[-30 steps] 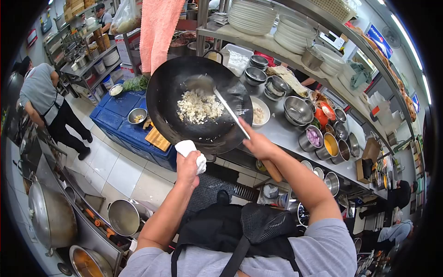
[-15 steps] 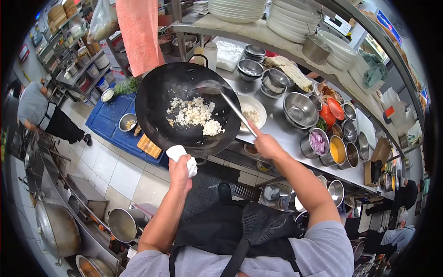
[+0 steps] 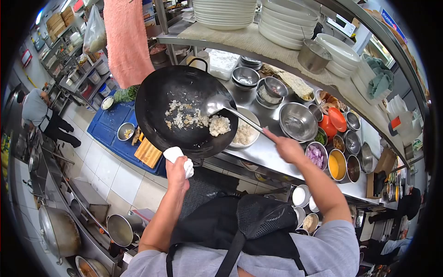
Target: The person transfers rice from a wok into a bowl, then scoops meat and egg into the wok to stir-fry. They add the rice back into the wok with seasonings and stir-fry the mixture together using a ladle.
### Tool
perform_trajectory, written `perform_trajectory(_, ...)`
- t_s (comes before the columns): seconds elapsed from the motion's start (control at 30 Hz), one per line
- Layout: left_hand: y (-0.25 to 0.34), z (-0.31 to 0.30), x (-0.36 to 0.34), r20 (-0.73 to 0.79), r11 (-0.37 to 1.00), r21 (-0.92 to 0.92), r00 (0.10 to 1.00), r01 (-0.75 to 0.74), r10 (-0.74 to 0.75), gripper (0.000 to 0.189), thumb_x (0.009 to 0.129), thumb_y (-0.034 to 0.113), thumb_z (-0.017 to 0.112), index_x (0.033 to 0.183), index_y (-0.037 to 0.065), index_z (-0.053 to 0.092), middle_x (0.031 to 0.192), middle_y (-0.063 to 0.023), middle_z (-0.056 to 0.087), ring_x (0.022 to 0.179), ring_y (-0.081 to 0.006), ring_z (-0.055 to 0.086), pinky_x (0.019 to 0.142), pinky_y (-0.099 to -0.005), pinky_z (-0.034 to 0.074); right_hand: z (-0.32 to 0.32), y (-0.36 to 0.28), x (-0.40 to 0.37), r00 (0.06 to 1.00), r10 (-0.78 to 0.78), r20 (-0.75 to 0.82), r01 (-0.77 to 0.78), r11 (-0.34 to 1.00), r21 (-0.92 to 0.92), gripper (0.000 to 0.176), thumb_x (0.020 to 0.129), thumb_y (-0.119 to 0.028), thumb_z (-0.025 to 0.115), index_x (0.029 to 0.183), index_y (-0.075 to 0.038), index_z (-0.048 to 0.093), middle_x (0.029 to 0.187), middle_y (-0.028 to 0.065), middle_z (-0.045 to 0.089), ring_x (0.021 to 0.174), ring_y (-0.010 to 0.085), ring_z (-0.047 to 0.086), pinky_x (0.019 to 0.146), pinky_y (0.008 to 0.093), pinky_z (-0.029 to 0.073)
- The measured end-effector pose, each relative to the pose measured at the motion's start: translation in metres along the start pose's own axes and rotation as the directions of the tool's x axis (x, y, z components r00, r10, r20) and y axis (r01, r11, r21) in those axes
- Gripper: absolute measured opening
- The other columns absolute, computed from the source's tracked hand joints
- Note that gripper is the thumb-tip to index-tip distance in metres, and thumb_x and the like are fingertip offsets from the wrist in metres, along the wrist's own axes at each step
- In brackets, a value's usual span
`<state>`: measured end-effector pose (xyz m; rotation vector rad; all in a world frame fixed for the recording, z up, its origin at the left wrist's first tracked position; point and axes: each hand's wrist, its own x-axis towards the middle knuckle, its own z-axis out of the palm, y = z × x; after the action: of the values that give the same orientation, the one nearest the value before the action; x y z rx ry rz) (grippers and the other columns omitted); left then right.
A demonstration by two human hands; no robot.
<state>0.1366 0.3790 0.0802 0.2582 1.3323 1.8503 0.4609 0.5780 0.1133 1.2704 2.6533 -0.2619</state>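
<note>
A black wok (image 3: 161, 92) holds loose rice grains (image 3: 180, 115) and a white clump of rice (image 3: 219, 125) near its right side. My left hand (image 3: 176, 170) grips a folded white cloth (image 3: 173, 153) at the wok's near rim. In my right hand (image 3: 288, 147) is the long handle of a metal ladle (image 3: 216, 105), whose head rests inside the wok just above the clump. Partly behind the wok's right edge, a white bowl of rice (image 3: 244, 134) sits on the steel counter (image 3: 267, 154).
Steel bowls (image 3: 297, 121), chopped purple onion (image 3: 315, 156) and a yellow liquid (image 3: 337, 165) stand at right. Stacked plates (image 3: 288, 23) fill the shelf above. A pink towel (image 3: 124, 44) hangs upper left, over a blue surface (image 3: 104, 122) with a wooden block (image 3: 148, 153). Another person (image 3: 37, 108) is far left.
My right hand has moved right and slightly down with the ladle. More of the rice bowl shows, and the rice in the wok has shifted. The person at far left has changed posture.
</note>
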Motion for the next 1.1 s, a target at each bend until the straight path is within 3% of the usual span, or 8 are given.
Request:
perform_trajectory(0.07,-0.002,0.007,-0.003,-0.013,1.0,0.0,1.0,-0.028,0.028,0.016,0.083,0.005,0.055,0.096,0.01,0.049,0.068,0.0,0.05,0.046,-0.0099,0.048,0.037,-0.0257,0.038,0.02,-0.017,0.022,1.0,0.001,-0.002,-0.001,0.992,0.13,0.079,0.093,-0.012,0.054,0.156,-0.038,0.014,0.098,0.025,0.068,0.085,0.0418,0.066,0.077,0.0543,0.051)
perform_trajectory(0.17,0.001,0.01,-0.001,-0.021,0.999,-0.014,0.999,-0.036,0.036,0.016,0.082,0.004,0.055,0.096,0.01,0.049,0.068,-0.0002,0.05,0.046,-0.0099,0.048,0.037,-0.0255,0.037,0.042,-0.015,0.02,0.995,-0.091,-0.038,0.095,0.988,0.125,0.085,0.09,-0.003,0.047,0.156,-0.043,0.012,0.101,0.0211,0.067,0.084,0.0385,0.067,0.076,0.0509,0.053)
perform_trajectory(0.3,0.001,0.003,0.008,-0.056,0.999,0.005,0.998,-0.042,0.042,0.022,0.08,0.002,0.056,0.099,0.01,0.049,0.069,0.0005,0.05,0.048,-0.0103,0.049,0.038,-0.0262,0.039,0.025,0.053,-0.009,0.992,-0.123,0.003,0.122,0.987,-0.103,0.086,0.087,-0.002,0.047,0.152,-0.051,0.02,0.095,0.0155,0.064,0.075,0.0337,0.068,0.07,0.0469,0.057)
perform_trajectory(0.43,-0.005,-0.004,0.018,-0.031,0.996,0.036,0.996,-0.084,0.085,0.026,0.078,0.0,0.056,0.102,0.009,0.048,0.076,-0.0008,0.051,0.053,-0.0109,0.052,0.043,-0.0263,0.041,-0.012,0.073,-0.014,0.986,-0.144,-0.088,0.12,0.966,-0.228,0.084,0.087,-0.002,0.047,0.152,-0.048,0.023,0.093,0.0149,0.063,0.072,0.0325,0.068,0.067,0.0468,0.057)
perform_trajectory(0.7,-0.001,0.003,0.011,-0.05,0.992,0.057,0.992,-0.113,0.116,0.027,0.08,0.001,0.056,0.105,0.009,0.049,0.072,-0.0012,0.053,0.053,-0.0106,0.052,0.043,-0.0253,0.041,0.044,0.012,0.025,0.992,0.003,-0.126,0.003,0.999,0.052,0.076,0.092,-0.009,0.048,0.155,-0.039,0.018,0.104,0.0184,0.065,0.082,0.037,0.068,0.071,0.0491,0.054)
perform_trajectory(0.77,0.002,0.005,0.014,-0.045,0.992,0.055,0.992,-0.115,0.118,0.026,0.08,0.001,0.055,0.104,0.009,0.049,0.072,-0.0009,0.052,0.052,-0.0106,0.051,0.043,-0.0252,0.04,0.049,0.027,0.012,1.0,0.006,-0.022,-0.006,1.0,0.01,0.091,0.084,0.005,0.045,0.154,-0.046,0.017,0.101,0.018,0.063,0.085,0.0356,0.068,0.073,0.0472,0.055)
perform_trajectory(0.97,-0.009,0.008,0.038,-0.047,0.973,0.106,0.976,-0.207,0.213,0.021,0.081,0.006,0.058,0.101,0.011,0.051,0.072,0.0003,0.054,0.051,-0.0098,0.052,0.04,-0.0261,0.041,0.026,0.095,-0.024,0.992,-0.048,-0.113,0.026,0.982,-0.19,0.089,0.084,0.004,0.046,0.151,-0.051,0.022,0.099,0.0143,0.062,0.074,0.0345,0.068,0.069,0.0462,0.059)
perform_trajectory(1.1,-0.007,0.009,0.041,-0.081,0.969,0.15,0.975,-0.195,0.209,0.034,0.077,0.0,0.056,0.11,0.007,0.049,0.086,-0.0034,0.054,0.065,-0.0127,0.056,0.054,-0.0286,0.047,-0.01,0.104,-0.039,0.986,-0.069,-0.15,0.022,0.956,-0.293,0.085,0.086,0.0,0.047,0.15,-0.051,0.025,0.096,0.0122,0.062,0.067,0.0336,0.068,0.06,0.0448,0.058)
